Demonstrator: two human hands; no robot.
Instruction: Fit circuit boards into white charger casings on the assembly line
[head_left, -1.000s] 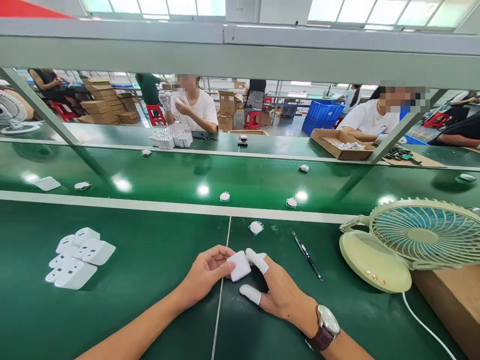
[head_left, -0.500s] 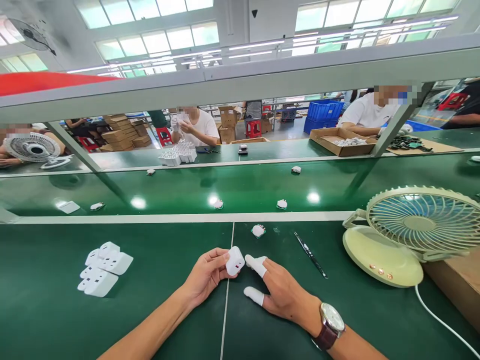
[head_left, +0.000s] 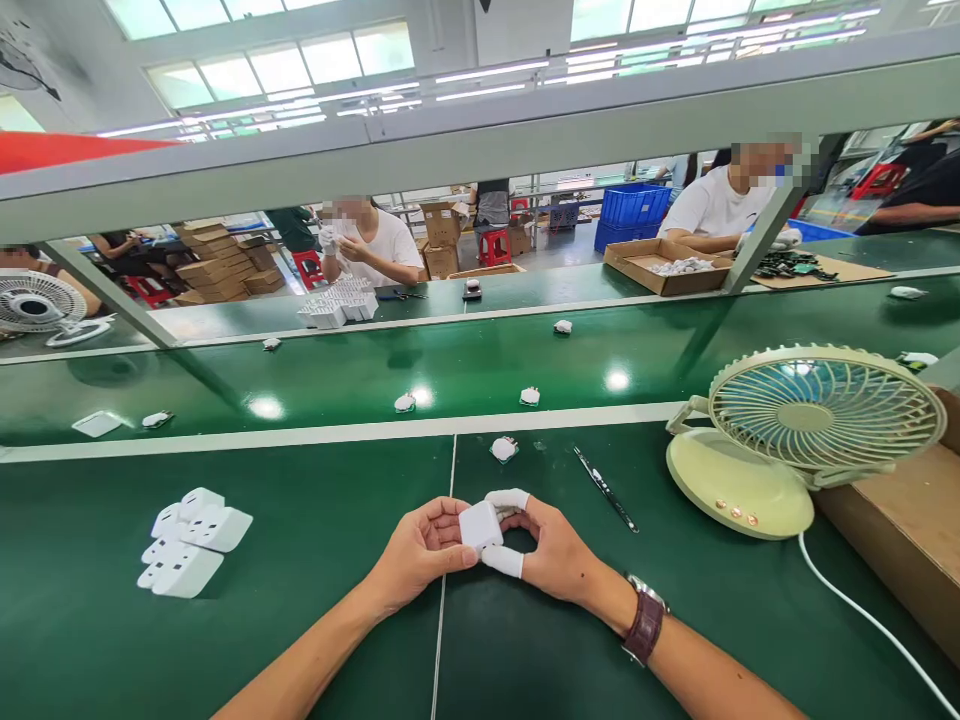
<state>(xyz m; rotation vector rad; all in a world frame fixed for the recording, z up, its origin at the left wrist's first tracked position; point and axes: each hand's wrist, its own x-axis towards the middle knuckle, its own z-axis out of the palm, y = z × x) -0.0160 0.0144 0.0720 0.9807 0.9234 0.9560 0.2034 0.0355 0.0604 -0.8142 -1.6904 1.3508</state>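
A small white plug housing (head_left: 478,524) sits between both my hands just above the green bench. My left hand (head_left: 420,550) curls its fingers round the housing's left side. My right hand (head_left: 551,548), with white finger cots on thumb and forefinger, pinches its right side. A watch is on my right wrist. A small white part on a green card (head_left: 503,448) lies just beyond my hands, and black tweezers (head_left: 604,488) lie to the right of it.
A pile of white plug housings (head_left: 193,540) lies at the left. A pale desk fan (head_left: 795,440) and a cardboard box (head_left: 900,530) stand at the right, with a white cable. Small white parts ride the conveyor belt (head_left: 465,375). Other people work across it.
My right hand has closed in from open fingers beside the housing to a pinch on it. The camera view has tilted and shifted slightly; the belt parts have drifted left.
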